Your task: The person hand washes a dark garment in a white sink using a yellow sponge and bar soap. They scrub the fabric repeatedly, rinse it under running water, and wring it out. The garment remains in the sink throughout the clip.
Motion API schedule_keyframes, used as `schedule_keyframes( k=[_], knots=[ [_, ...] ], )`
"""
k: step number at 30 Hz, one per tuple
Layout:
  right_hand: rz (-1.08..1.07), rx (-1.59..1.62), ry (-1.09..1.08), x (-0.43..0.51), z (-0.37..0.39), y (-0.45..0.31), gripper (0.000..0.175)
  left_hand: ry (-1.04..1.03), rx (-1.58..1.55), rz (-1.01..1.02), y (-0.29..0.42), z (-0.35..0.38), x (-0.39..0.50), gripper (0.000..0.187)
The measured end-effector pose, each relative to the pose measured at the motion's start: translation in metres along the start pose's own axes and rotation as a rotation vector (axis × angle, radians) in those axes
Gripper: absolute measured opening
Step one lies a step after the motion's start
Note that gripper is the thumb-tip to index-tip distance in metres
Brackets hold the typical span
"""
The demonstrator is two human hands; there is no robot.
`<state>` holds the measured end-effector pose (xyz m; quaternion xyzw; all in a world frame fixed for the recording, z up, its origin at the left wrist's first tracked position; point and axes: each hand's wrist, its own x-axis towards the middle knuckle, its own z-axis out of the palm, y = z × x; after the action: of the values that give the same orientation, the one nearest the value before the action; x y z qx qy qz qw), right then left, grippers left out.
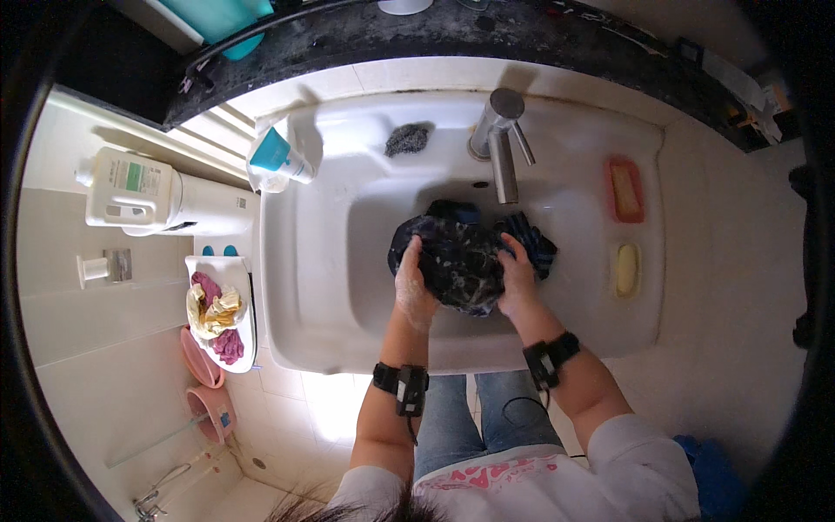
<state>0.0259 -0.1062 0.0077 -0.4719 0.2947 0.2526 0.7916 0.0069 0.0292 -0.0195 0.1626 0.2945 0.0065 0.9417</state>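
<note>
Both my hands grip a bundled dark cloth, wet and streaked with suds, over the basin of a white washbasin. My left hand presses on its left side with the thumb on top. At the right side my right hand holds it, thumb and fingers curled against the edge. Behind and beside the bundle lies more dark cloth with blue stripes; whether it is one piece with the bundle I cannot tell. The steel faucet stands just beyond, its spout pointing toward the cloth.
On the right rim sit a pink soap dish and a yellow soap bar. A dark scouring pad and a blue-capped tube rest on the back and left rim. Left are a white jug and crumpled clothes on a white lid.
</note>
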Motion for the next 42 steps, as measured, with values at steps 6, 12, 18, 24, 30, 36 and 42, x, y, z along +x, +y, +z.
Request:
schedule_keyframes(
  k=[6,12,18,24,30,36,42],
  knots=[
    [-0.340,-0.380,0.137,0.003,0.012,0.002,0.034,0.416,1.060,0.416,-0.043,0.032,-0.016,0.053],
    [-0.065,-0.120,0.272,0.010,0.010,0.011,0.052,0.317,1.176,0.483,-0.032,0.056,-0.024,0.054],
    [-0.625,-0.819,0.068,0.010,-0.010,0.015,0.045,0.263,1.122,0.380,-0.038,0.041,-0.011,0.040],
    [0.298,-0.418,-0.030,0.016,-0.018,-0.006,0.047,0.022,0.502,0.396,-0.008,0.011,-0.032,0.032],
    [0.193,-0.083,-0.401,0.007,0.003,-0.022,0.050,0.242,0.075,-0.049,-0.021,-0.004,-0.051,0.042],
    [-0.228,-0.576,-0.010,0.010,0.017,0.004,0.059,0.340,0.938,0.452,-0.035,0.018,-0.020,0.035],
    [-0.188,-0.337,0.187,0.005,0.023,0.017,0.059,0.387,1.168,0.290,-0.026,0.046,-0.021,0.049]
  ],
)
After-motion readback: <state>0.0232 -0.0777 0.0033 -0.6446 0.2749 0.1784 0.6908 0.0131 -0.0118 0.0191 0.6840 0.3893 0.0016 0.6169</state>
